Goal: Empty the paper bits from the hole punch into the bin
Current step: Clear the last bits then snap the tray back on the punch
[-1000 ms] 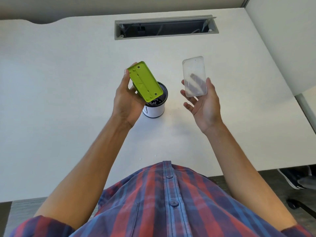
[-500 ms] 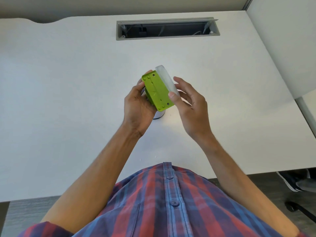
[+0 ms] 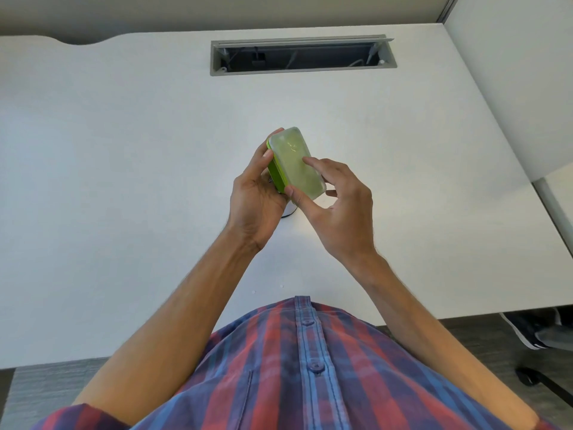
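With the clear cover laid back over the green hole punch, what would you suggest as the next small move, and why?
Probably press the clear cover down with the right hand until it seats. It lies over the green hole punch, which the left hand grips over the bin, with a right fingertip and thumb on it; whether it has clicked shut is unclear.

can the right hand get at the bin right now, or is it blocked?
Probably not directly. The bin sits almost wholly hidden under the green hole punch and its translucent cover, which the left hand and right hand hold just above it. The right hand is busy on the cover.
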A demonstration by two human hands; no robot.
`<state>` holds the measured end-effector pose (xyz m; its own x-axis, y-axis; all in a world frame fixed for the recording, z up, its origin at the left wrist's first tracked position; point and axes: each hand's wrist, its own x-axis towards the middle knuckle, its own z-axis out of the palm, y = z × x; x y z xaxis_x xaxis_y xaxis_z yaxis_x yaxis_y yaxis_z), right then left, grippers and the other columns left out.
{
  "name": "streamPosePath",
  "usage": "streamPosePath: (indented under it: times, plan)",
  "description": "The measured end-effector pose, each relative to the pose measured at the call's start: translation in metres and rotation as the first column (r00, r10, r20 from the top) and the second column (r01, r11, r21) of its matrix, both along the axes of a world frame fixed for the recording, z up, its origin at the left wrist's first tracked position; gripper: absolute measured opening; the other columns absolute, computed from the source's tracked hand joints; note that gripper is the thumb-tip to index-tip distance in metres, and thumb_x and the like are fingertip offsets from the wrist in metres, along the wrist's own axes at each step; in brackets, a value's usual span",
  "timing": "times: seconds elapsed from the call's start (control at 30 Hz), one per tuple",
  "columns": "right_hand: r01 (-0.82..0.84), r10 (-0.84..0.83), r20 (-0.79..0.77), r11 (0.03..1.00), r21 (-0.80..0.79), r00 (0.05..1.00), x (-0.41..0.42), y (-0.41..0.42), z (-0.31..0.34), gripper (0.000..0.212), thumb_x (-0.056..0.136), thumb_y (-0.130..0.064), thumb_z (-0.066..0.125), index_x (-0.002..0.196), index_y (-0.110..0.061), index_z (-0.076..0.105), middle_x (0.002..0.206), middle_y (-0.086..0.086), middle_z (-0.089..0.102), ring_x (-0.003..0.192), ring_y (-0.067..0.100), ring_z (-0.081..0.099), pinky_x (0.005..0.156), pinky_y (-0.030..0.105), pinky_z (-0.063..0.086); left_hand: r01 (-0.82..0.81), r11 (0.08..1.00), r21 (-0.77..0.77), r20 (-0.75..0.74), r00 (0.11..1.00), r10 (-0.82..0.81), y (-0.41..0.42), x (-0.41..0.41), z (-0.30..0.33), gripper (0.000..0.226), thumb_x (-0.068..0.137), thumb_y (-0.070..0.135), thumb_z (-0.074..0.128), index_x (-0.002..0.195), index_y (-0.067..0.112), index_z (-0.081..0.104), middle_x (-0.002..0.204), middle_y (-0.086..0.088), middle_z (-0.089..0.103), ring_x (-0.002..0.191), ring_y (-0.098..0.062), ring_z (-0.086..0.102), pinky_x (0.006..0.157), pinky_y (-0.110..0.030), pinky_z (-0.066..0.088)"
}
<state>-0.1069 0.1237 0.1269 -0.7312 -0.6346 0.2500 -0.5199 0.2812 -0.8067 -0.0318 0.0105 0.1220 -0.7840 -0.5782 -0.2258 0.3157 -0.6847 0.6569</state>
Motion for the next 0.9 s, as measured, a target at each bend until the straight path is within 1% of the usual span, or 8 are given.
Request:
streamPosePath:
  times: [0.1, 0.2, 0.27, 0.53, 0.63, 0.73, 0.8, 0.9]
  plan:
    - [0.005, -0.004, -0.048, 1.000, 0.025, 0.999, 0.000, 0.001, -0.001, 0.051, 0.081, -0.045, 0.077, 0.126, -0.023, 0.066, 0.121, -0.002, 0.066, 0.104, 0.012, 0.063, 0.079, 0.037, 0.056, 0.004, 0.999, -0.032, 0.038, 0.999, -0.003, 0.003, 0.001, 0.000, 0.031, 0.105, 0.028, 0.043, 0.125, 0.020, 0.066, 0.109, -0.003, 0.072, 0.098, -0.019, 0.070, 0.084, -0.039, 0.058]
    - [0.018, -0.010, -0.131, 0.998, 0.062, 0.991, 0.003, 0.002, -0.002, 0.054, 0.081, -0.052, 0.073, 0.126, -0.024, 0.066, 0.119, -0.003, 0.066, 0.101, 0.013, 0.064, 0.075, 0.035, 0.056, 0.040, 0.994, -0.106, 0.111, 0.993, -0.028, 0.006, 0.001, 0.001, 0.035, 0.105, 0.037, 0.044, 0.133, 0.023, 0.060, 0.115, -0.002, 0.067, 0.096, -0.017, 0.070, 0.076, -0.036, 0.058]
    - [0.028, -0.014, -0.170, 0.997, 0.078, 0.985, 0.005, 0.002, -0.003, 0.054, 0.081, -0.054, 0.071, 0.126, -0.024, 0.065, 0.119, -0.003, 0.066, 0.100, 0.014, 0.065, 0.072, 0.034, 0.057, 0.055, 0.988, -0.145, 0.144, 0.989, -0.034, 0.007, 0.001, 0.000, 0.037, 0.104, 0.034, 0.046, 0.138, 0.024, 0.056, 0.116, -0.001, 0.065, 0.096, -0.017, 0.069, 0.072, -0.036, 0.058]
    - [0.037, -0.022, -0.189, 0.996, 0.079, 0.982, 0.004, 0.002, -0.005, 0.050, 0.083, -0.051, 0.071, 0.123, -0.021, 0.067, 0.119, -0.002, 0.068, 0.098, 0.014, 0.066, 0.072, 0.030, 0.056, 0.042, 0.994, -0.101, 0.131, 0.991, -0.029, 0.005, 0.001, 0.000, 0.031, 0.106, 0.031, 0.044, 0.131, 0.023, 0.061, 0.116, -0.004, 0.065, 0.094, -0.017, 0.071, 0.072, -0.037, 0.059]
    - [0.027, -0.024, -0.107, 0.999, 0.024, 0.994, 0.002, -0.001, -0.005, 0.043, 0.086, -0.044, 0.070, 0.121, -0.018, 0.068, 0.117, -0.002, 0.070, 0.098, 0.012, 0.066, 0.077, 0.031, 0.056, 0.019, 0.997, -0.077, 0.116, 0.993, -0.010, 0.003, 0.002, -0.001, 0.038, 0.106, 0.035, 0.043, 0.132, 0.013, 0.060, 0.115, -0.009, 0.066, 0.100, -0.023, 0.071, 0.085, -0.041, 0.060]
    - [0.063, -0.049, 0.132, 0.992, -0.107, 0.990, -0.004, -0.001, -0.003, 0.037, 0.090, -0.040, 0.067, 0.120, -0.019, 0.069, 0.115, -0.004, 0.072, 0.099, 0.009, 0.068, 0.085, 0.031, 0.056, -0.032, 0.994, -0.102, 0.132, 0.990, 0.046, -0.003, 0.004, -0.002, 0.040, 0.107, 0.034, 0.039, 0.137, 0.013, 0.056, 0.131, -0.013, 0.063, 0.117, -0.028, 0.065, 0.101, -0.048, 0.053]
    - [0.081, -0.058, 0.197, 0.990, -0.113, 0.979, -0.008, 0.004, -0.004, 0.035, 0.092, -0.041, 0.062, 0.119, -0.022, 0.070, 0.113, -0.007, 0.073, 0.096, 0.008, 0.069, 0.082, 0.026, 0.055, -0.094, 0.977, -0.191, 0.146, 0.982, 0.123, -0.009, 0.006, -0.003, 0.034, 0.108, 0.030, 0.039, 0.132, 0.019, 0.059, 0.128, -0.006, 0.065, 0.112, -0.021, 0.066, 0.098, -0.045, 0.055]
    - [0.000, -0.010, 0.120, 0.997, 0.076, 0.993, -0.012, 0.014, -0.012, 0.034, 0.094, -0.044, 0.058, 0.119, -0.024, 0.069, 0.114, -0.007, 0.072, 0.095, 0.011, 0.068, 0.076, 0.030, 0.054, -0.172, 0.931, -0.323, 0.181, 0.954, 0.239, -0.021, 0.012, -0.003, 0.029, 0.106, 0.028, 0.042, 0.128, 0.024, 0.062, 0.114, 0.007, 0.069, 0.098, -0.010, 0.065, 0.089, -0.040, 0.053]
